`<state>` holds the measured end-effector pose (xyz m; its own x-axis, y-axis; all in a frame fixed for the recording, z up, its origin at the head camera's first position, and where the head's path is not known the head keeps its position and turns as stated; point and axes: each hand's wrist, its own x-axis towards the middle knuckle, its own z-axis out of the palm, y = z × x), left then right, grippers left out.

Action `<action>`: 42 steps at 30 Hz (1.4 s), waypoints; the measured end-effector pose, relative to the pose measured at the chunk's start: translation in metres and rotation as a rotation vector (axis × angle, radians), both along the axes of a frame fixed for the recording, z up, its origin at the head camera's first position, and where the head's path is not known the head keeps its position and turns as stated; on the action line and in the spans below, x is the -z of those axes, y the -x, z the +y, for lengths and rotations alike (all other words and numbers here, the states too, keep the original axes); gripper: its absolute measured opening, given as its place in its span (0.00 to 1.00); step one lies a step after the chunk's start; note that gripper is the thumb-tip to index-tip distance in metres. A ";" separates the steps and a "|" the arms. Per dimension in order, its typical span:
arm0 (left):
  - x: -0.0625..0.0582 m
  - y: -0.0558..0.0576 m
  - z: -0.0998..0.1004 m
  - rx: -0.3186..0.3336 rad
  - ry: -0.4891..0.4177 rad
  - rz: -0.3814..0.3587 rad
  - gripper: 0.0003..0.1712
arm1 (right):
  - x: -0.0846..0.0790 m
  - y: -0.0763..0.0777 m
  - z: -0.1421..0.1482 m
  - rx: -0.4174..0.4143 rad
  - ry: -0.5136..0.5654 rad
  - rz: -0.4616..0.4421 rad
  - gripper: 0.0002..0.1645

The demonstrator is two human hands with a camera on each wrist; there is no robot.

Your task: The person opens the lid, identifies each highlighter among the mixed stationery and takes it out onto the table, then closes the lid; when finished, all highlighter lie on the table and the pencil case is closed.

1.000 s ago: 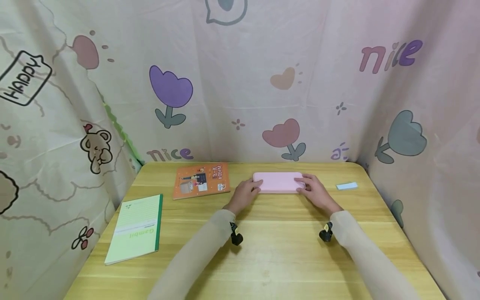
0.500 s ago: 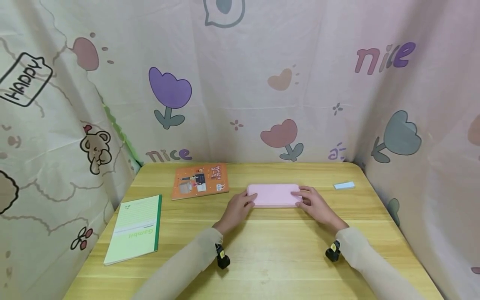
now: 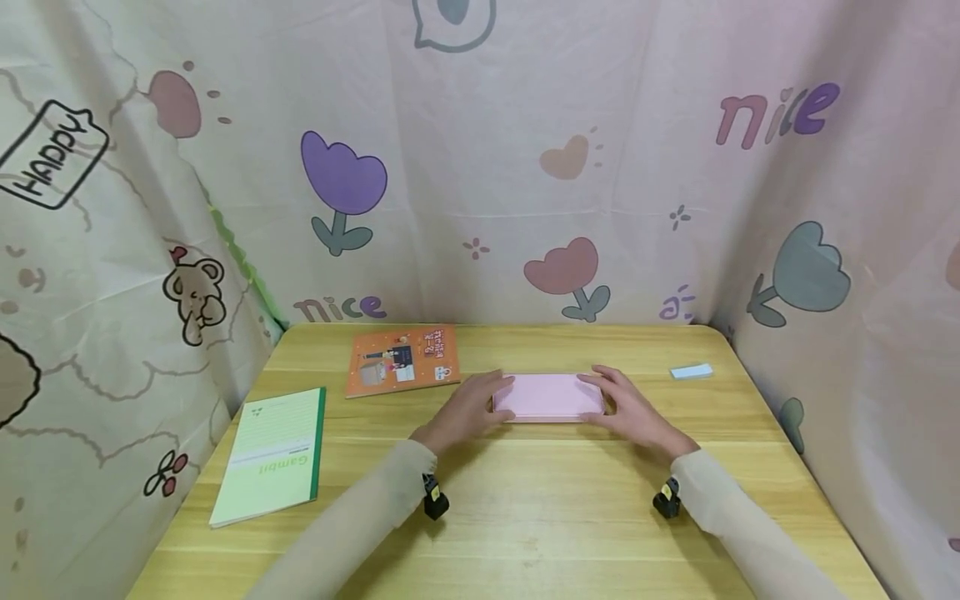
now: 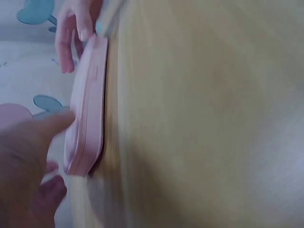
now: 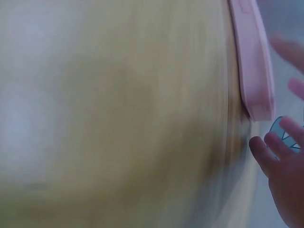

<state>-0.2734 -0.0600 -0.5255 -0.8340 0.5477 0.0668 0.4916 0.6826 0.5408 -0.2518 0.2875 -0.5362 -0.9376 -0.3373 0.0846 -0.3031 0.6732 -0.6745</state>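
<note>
**Pink case lay between two spread hands**

The pink case lay flat on the wooden surface, its long side facing the person. The left hand was at the left end of the case, the right hand at its right end. Each grip was spread, thumb by the near edge of the case and fingers by the far edge, neither clamped around it; whether every fingertip touched could not be told. The left wrist view showed a seam along the case's side.

Left of the case and farther back lay an orange book; well to its left and nearer the person, a green notebook. A pale blue strip lay to the case's right. Behind the case hung a printed curtain.
</note>
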 end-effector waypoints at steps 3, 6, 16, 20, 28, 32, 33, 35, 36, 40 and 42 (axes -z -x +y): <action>0.000 0.011 0.002 0.108 0.081 0.011 0.46 | 0.000 0.009 -0.003 -0.064 -0.058 -0.006 0.52; 0.000 0.016 0.005 0.160 0.125 0.008 0.49 | 0.000 0.016 -0.007 -0.129 -0.119 0.009 0.55; 0.008 0.029 0.008 0.209 0.247 0.127 0.48 | -0.004 0.019 -0.014 -0.206 -0.263 0.106 0.52; 0.004 0.033 0.007 0.250 0.285 0.149 0.46 | -0.003 0.018 -0.014 -0.229 -0.277 0.121 0.51; -0.007 0.043 0.006 0.337 0.160 0.159 0.38 | -0.002 0.022 -0.011 -0.232 -0.299 0.137 0.52; -0.008 0.043 0.005 0.295 0.121 0.046 0.40 | 0.001 0.025 -0.010 -0.191 -0.247 0.097 0.55; -0.008 0.044 0.005 0.281 0.100 0.013 0.40 | 0.002 0.026 -0.009 -0.174 -0.229 0.085 0.56; -0.008 0.045 0.004 0.241 0.056 -0.056 0.41 | 0.002 0.025 -0.006 -0.130 -0.164 0.054 0.58; -0.007 0.046 0.004 0.216 0.034 -0.084 0.41 | 0.002 0.024 -0.004 -0.106 -0.128 0.043 0.59; -0.005 0.049 0.002 0.071 -0.092 -0.221 0.40 | -0.003 0.017 0.010 0.005 0.047 0.010 0.58; -0.005 0.051 0.001 -0.008 -0.151 -0.271 0.40 | -0.005 0.013 0.018 0.054 0.148 0.000 0.55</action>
<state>-0.3248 -0.0589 -0.5201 -0.8369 0.5416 -0.0784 0.3103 0.5877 0.7472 -0.2652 0.3057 -0.5311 -0.9542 -0.2699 0.1291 -0.2685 0.5822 -0.7674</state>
